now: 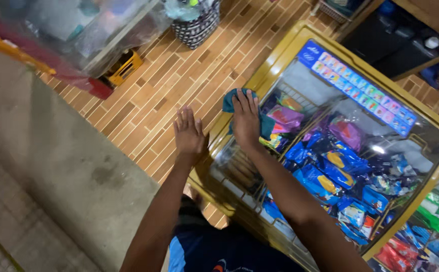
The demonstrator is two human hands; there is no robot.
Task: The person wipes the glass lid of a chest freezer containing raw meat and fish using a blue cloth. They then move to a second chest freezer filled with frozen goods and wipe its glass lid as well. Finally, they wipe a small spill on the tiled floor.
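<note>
Yellow-framed and glass-topped, the chest freezer (280,55) fills the right half of the view, its long axis running from seven o'clock up toward one o'clock, with bright blue, purple and green packets (330,176) packed in wire baskets under the glass. Brown brick-pattern floor tiles (179,75) spread away at eleven o'clock, and a patterned bag (196,25) stands at twelve. Now to the hands: the right hand (245,118) lies flat on a teal cloth (229,100), fingers together and stretched out, pressing it down onto the glass near the freezer's left corner. The cloth peeks out at ten o'clock of those fingers and trails under the palm toward four o'clock. Just beside it, at nine o'clock, the left hand (188,133) rests open on the yellow rim, fingers slightly spread, holding nothing. So the right hand is the one on the cloth, with the uncovered glass lying off at three o'clock.
</note>
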